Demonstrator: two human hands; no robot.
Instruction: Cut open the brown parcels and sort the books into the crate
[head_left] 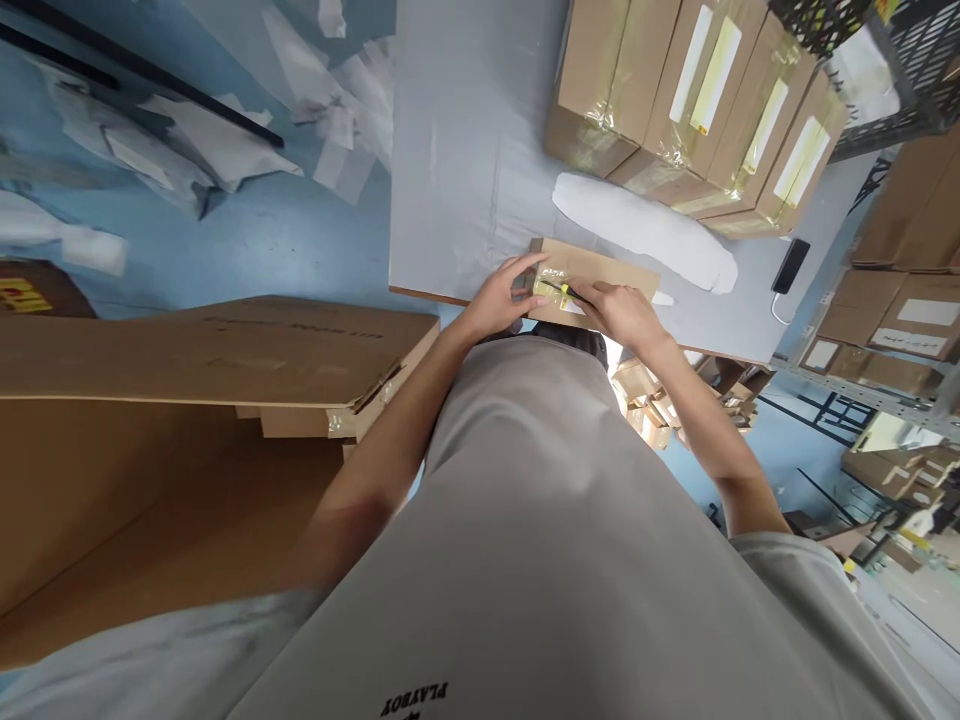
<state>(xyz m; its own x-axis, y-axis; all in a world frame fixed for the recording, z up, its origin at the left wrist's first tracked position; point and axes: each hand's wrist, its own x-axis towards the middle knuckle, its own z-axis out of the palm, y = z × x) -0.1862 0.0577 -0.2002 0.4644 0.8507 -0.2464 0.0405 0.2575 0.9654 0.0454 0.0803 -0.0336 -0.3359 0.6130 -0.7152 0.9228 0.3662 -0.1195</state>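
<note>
Grey worktop (465, 150), cartons (675, 90) stacked at its back, and a small taped box (600, 270) at its near edge. The left hand (499, 295) clasps the box's left end, and the right hand (622, 312) is closed around a yellow-black cutter (564, 290) lying on the tape. Risk, as I judge it: the cutter points toward the left fingers, so a slip on slick tape could nick them, and too deep a cut could score whatever is inside. The blade tip is too small to see, the contents are hidden, and the box's near side sits behind hands and chest.
</note>
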